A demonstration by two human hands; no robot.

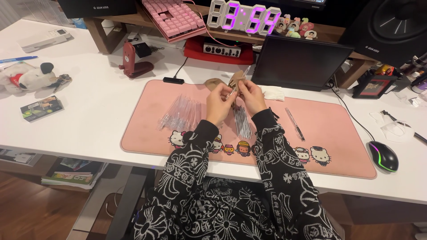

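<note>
both hands, left hand (218,103) and right hand (252,95), have their fingers clamped on a clear pen (234,90) above the pink mat (338,133), between pen tubes (181,114) and refills (242,122).

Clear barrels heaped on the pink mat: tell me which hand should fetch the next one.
Left, probably. The clear barrels lie just outside the left hand, on its own side. The right hand would have to cross over, and both hands share the pen part.
</note>
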